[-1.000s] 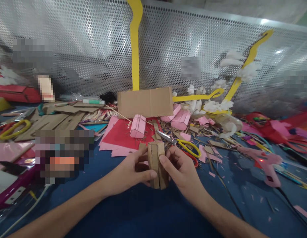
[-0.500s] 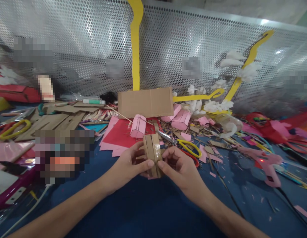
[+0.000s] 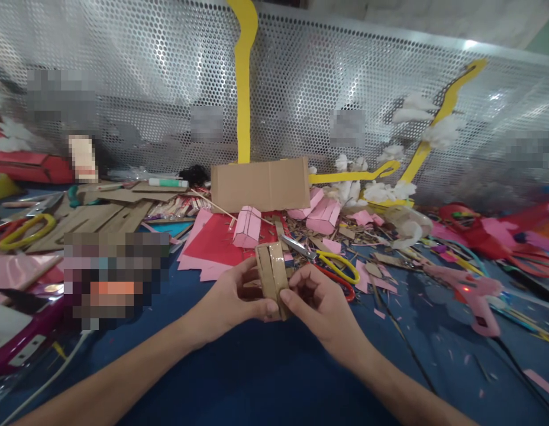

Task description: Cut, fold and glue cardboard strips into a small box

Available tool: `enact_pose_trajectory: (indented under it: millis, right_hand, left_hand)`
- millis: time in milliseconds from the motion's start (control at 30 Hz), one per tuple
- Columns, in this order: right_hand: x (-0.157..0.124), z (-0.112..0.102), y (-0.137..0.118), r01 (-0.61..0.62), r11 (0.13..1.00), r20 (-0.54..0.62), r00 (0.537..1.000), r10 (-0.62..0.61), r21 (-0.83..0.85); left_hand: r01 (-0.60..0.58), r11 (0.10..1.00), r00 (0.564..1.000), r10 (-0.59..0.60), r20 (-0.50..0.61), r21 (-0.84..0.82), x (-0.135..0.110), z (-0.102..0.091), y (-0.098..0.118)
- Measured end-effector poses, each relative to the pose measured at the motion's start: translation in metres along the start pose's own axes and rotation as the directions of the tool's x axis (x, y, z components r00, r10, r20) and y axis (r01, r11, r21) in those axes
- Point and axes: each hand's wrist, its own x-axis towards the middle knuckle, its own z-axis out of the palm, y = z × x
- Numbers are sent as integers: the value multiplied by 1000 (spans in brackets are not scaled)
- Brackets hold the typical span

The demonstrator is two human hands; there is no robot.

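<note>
A small brown cardboard block (image 3: 271, 273), built of glued strips with a groove down its middle, is held upright between both hands above the blue table (image 3: 257, 378). My left hand (image 3: 232, 302) grips its left side, thumb pressed on the lower front. My right hand (image 3: 321, 305) is closed on its right side, thumb meeting the left thumb at the block's bottom edge. Fingers of both hands wrap behind it.
Yellow-handled scissors (image 3: 334, 263) lie just behind my right hand. A pink paper house (image 3: 246, 226) sits on red paper (image 3: 212, 242), a cardboard sheet (image 3: 260, 184) stands behind. A pink glue gun (image 3: 472, 293) lies right. A perforated metal wall (image 3: 145, 89) closes the back.
The cardboard block was raised and tilted a little to the left. Both thumbs moved from its middle down to its lower edge and now touch.
</note>
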Motion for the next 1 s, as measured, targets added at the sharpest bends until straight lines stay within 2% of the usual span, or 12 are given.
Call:
enact_pose_trajectory:
  millis: [533,1000]
  right_hand:
    - [-2,2,-4,50,995,-20,998,-52,-84]
    - [-1,4,3,14,999,-3,1000,-14,-51]
  left_hand:
    - [-26,1000,999,26,-22,15,-2,5,2]
    - [-9,998,1000,10,-18,56,-4,4,-2]
